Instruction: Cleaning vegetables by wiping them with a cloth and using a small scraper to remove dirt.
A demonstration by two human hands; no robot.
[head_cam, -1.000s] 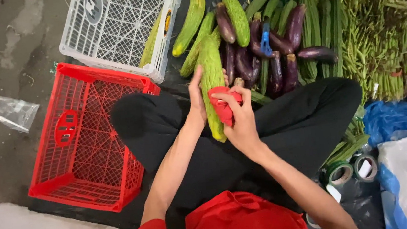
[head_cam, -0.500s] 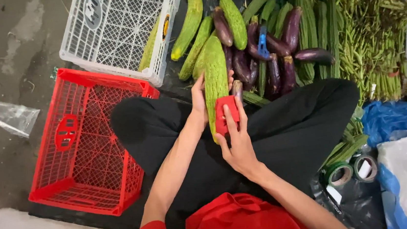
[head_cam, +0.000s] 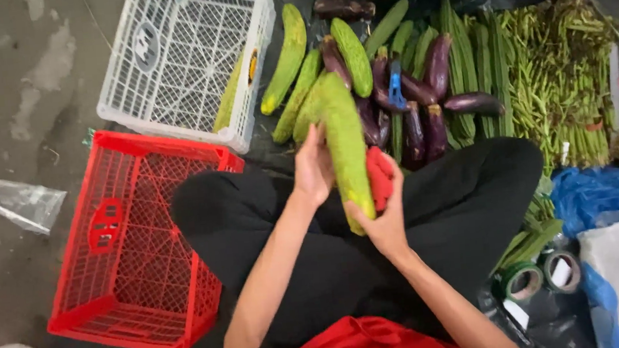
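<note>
The left hand (head_cam: 314,167) clasps a long green gourd (head_cam: 347,156) steady over the lap, so the right hand (head_cam: 385,216), closed on a red cloth (head_cam: 379,177), can press against its side.

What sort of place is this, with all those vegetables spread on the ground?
Probably a street or market vegetable stall, set on the ground: cucumbers, aubergines and long beans lie heaped on a dark sheet, beside a red crate and a white crate.

Light: dim, even, diffuse; source cannot be told
Shadows: soft, darkest at 12 o'clock above the vegetables
Glare: faint sheen on the grey floor (head_cam: 10,81) at 10 o'clock
Blur: slight softness on the hands; fine detail smeared
Edges: mild wide-angle stretch toward the corners
</note>
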